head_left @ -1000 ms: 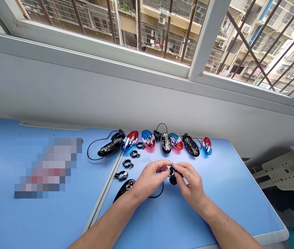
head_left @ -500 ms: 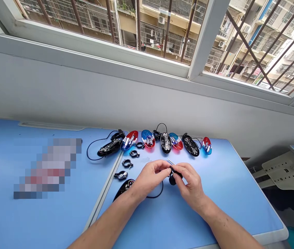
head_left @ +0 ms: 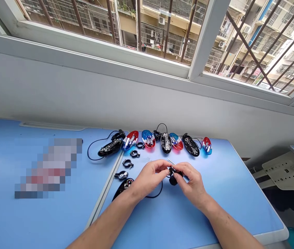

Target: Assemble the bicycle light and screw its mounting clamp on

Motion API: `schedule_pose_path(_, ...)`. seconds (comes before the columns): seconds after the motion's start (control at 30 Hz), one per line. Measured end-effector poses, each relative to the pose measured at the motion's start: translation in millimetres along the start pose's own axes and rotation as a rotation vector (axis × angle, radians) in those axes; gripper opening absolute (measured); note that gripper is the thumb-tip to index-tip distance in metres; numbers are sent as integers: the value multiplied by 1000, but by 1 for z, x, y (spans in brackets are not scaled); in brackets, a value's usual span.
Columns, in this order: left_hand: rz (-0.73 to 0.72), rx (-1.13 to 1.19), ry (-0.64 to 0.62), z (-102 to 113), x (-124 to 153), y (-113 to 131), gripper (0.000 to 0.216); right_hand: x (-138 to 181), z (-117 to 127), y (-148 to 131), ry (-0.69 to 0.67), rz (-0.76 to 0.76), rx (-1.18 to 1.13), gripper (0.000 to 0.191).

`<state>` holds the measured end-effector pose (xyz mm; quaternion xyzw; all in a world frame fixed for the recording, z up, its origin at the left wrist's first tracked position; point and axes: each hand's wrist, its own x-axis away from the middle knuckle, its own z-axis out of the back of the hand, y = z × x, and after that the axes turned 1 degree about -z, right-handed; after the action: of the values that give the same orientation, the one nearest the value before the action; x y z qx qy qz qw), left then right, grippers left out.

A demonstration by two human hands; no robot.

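Both hands meet over the table around a small black plastic part (head_left: 173, 178) with a rounded end. My left hand (head_left: 154, 176) pinches its left side between thumb and fingers. My right hand (head_left: 190, 180) grips it from the right, thumb below and fingers above. Just beyond the fingertips a thin metal shaft (head_left: 171, 161) shows; its other end is hidden by my right hand. A black cable (head_left: 155, 196) curves out from under my left hand. Partly covered by my left forearm is a glossy black oval housing (head_left: 122, 188) with wires inside.
Several black clamp rings (head_left: 127, 163) lie in a row left of my hands. Along the back are black oval housings (head_left: 166, 142) with cables and red-and-blue shells (head_left: 130, 140) with batteries. A seam (head_left: 105, 193) divides the blue tabletops. A blurred-out item (head_left: 49, 169) lies left.
The small black part has turned slightly between my fingers, showing more of its upper side. My hands stay in nearly the same place.
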<state>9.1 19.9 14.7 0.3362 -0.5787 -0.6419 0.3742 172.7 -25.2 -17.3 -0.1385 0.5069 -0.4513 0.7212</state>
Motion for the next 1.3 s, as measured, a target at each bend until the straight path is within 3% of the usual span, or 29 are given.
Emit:
schedule_pose_path(0.23,-37,-180,113,-2,0,-3,23,2,-2,1,17,93,136,29)
schedule_pose_path(0.5,-43,-290,104,-2,3,3,22,5,-6,4,24,184,282,32)
schedule_pose_path(0.7,-163,-444,158,-7,8,1,16,5,-10,-2,54,224,368,34)
schedule_pose_path(0.87,-246,-586,184,-9,9,-4,18,7,-13,-5,57,221,389,37)
schedule_pose_path(1.3,-282,-647,148,-12,12,-2,25,9,-14,-5,46,180,374,30)
